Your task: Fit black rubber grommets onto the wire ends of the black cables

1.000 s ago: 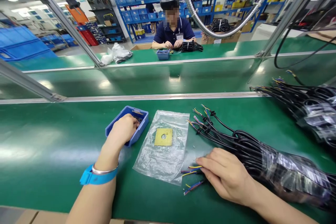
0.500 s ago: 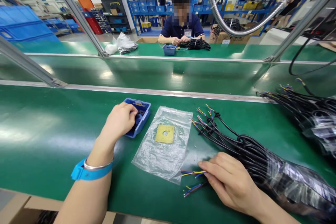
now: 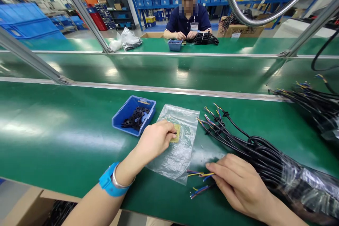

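My left hand (image 3: 158, 138) is closed in a pinch above the yellow square plate (image 3: 178, 131), with a small black part (image 3: 174, 133) at its fingertips. The plate lies on a clear plastic bag (image 3: 186, 148), and the hand hides much of it. My right hand (image 3: 239, 185) pinches a black cable close to its end; loose yellow, blue and dark wires (image 3: 201, 174) stick out past the fingers. Just below are the wires of another cable end (image 3: 198, 191). A taped bundle of black cables (image 3: 261, 146) lies beside that hand, with several black pieces fitted near the far ends.
A blue bin (image 3: 149, 119) holding small black parts (image 3: 135, 118) stands left of the bag. More black cables (image 3: 315, 102) lie at the right. Beyond the metal rail (image 3: 169, 90), a person (image 3: 188, 21) sits at the opposite bench. A flexible metal hose (image 3: 238, 14) hangs overhead.
My left hand has come out of the blue bin and moved right, over the yellow plate, with a small black part. My right hand keeps its grip on the cable. The view has shifted slightly.
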Tool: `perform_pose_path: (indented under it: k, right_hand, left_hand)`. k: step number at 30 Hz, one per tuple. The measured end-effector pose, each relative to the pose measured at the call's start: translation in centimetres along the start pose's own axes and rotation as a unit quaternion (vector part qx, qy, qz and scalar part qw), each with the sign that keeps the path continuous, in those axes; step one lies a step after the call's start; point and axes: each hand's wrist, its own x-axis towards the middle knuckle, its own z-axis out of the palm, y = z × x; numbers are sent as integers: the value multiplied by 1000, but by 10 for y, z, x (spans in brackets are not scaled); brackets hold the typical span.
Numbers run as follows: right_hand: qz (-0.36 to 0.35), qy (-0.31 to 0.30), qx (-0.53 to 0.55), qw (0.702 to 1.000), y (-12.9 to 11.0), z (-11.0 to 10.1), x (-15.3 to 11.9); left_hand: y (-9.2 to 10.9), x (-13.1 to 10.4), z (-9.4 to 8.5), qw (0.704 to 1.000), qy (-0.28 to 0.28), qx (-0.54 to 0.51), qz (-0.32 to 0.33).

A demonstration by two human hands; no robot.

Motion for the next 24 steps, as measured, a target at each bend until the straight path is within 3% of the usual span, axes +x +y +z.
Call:
perform_pose_path:
  k: [3, 8, 11, 14, 16, 17, 20, 22, 24]
  right_hand:
    - [1, 0, -1, 1000, 0, 0, 0]
    - [2, 5, 2, 1000, -1, -1, 3]
    - [9, 24, 12, 1000, -3, 0, 6]
    - [28, 95, 41, 994, -5, 0, 10]
    - [32, 147, 70, 986, -7, -1, 13]
    - [31, 163, 78, 983, -9, -1, 14]
    - [26, 176, 61, 982, -13, -3, 18]
    - [26, 176, 44, 983, -16, -4, 20]
    - [26, 185, 32, 982, -18, -4, 22]
  left_hand:
    - [3, -3, 4, 996, -26, 87, 0]
    - [13, -3, 5, 986, -41, 144, 79]
    - [15, -2, 5, 983, -46, 154, 86]
    - [18, -2, 5, 998, -22, 39, 44]
    - [24, -5, 6, 985, -23, -169, -13]
    - [29, -7, 8, 953, -41, -298, -45]
    - [46, -14, 14, 786, -111, -596, -121]
    - [56, -18, 18, 706, -124, -681, -146]
    - [62, -20, 19, 660, -125, -724, -158]
